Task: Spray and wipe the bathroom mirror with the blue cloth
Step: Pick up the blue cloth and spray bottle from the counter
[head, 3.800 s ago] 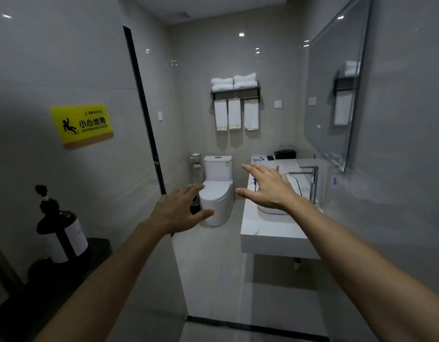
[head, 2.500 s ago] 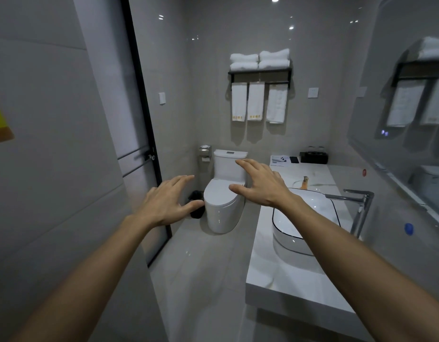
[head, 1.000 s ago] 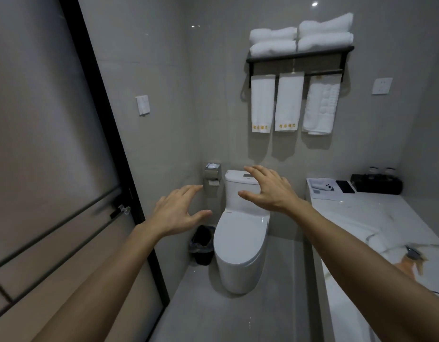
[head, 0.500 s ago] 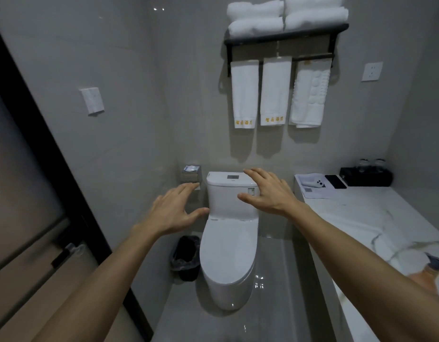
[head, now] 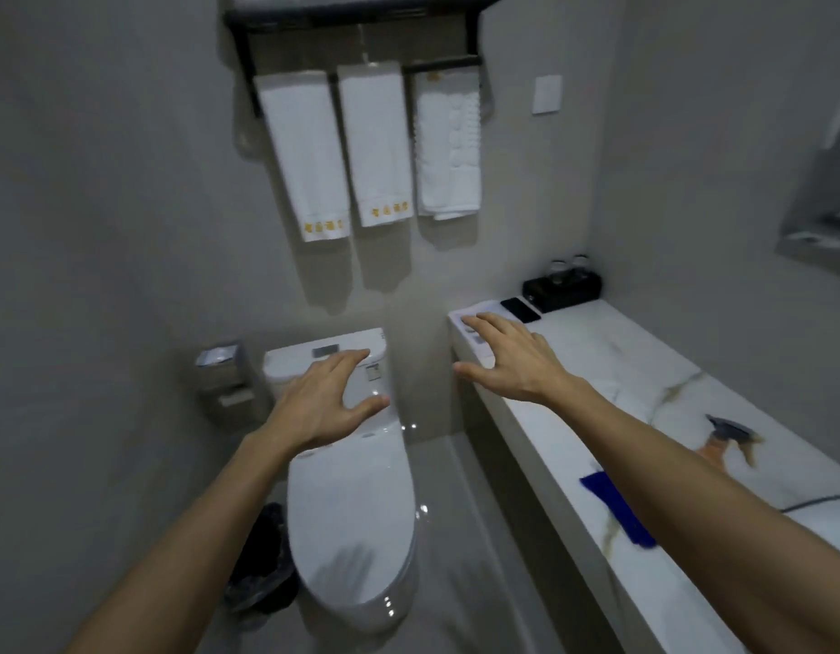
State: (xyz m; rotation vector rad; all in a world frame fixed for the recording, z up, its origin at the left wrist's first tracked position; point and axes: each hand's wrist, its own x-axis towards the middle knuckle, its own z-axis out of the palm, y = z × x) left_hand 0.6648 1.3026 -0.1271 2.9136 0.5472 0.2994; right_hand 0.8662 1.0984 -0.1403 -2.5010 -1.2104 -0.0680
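Blue folded cloth (head: 618, 514) lies on the white marble tabletop (head: 573, 370), near an orange spray bottle (head: 724, 439). Left hand (head: 326, 401) and right hand (head: 512, 358) hover spread, holding nothing. Likely approach step; next, grasp bottle and cloth.

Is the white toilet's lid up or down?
Down: the white toilet's lid lies flat, closed over the bowl, below the left hand.

left hand (head: 324, 402): fingers spread, empty, above the toilet (head: 356, 502)
right hand (head: 512, 358): spread, empty, over the table (head: 569, 446)
blue cloth (head: 618, 509): on table, partly behind right forearm
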